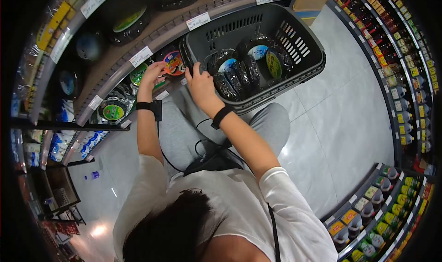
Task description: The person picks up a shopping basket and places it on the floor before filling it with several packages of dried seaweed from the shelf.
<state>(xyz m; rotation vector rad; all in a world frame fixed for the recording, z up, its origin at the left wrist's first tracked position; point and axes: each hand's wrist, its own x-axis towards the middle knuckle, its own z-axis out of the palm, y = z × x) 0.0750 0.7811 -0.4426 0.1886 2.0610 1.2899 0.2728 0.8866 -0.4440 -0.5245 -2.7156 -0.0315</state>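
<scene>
My left hand is at the lower shelf, fingertips closed at the left edge of a round package with an orange-red label. My right hand is between that package and the basket, its thumb near the package's right edge and its fingers apart by the basket rim. The dark shopping basket stands on the floor against the shelf. Inside it lie several dark packages in shiny clear plastic, one with a green oval label and others with blue-white labels.
A green-labelled package and another green-labelled package sit on the lower shelf. The upper shelf edge with price tags overhangs them. Shelves of bottles line the right side. A purple item lies on the tiled floor.
</scene>
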